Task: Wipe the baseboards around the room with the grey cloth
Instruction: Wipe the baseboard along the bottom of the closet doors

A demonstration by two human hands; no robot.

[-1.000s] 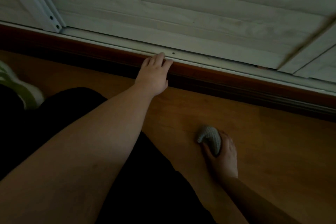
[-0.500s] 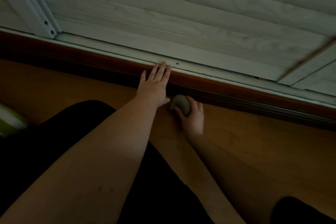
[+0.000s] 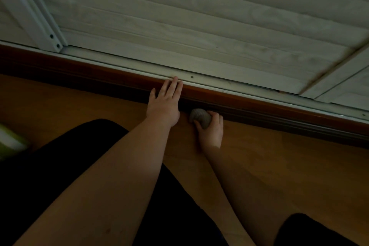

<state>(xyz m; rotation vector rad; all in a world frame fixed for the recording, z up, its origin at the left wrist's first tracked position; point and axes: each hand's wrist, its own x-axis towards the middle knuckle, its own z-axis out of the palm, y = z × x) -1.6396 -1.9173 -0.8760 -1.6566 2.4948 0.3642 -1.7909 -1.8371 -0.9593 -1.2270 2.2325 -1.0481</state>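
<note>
**Two hands at the baseboard, cloth in the right**

Two bare arms reach over the wooden floor (image 3: 279, 166) toward the dark brown baseboard (image 3: 259, 106). The left hand (image 3: 164, 106) lies flat with fingers spread, holding nothing, its fingertips on the pale track above the baseboard. Just beside it, the right hand (image 3: 211, 130) is closed around the bunched grey cloth (image 3: 199, 118), which presses against the baseboard's lower edge where it meets the floor.

Right hand (image 3: 211, 132) presses grey cloth (image 3: 200, 117) against baseboard (image 3: 259, 109) — dim.
</note>
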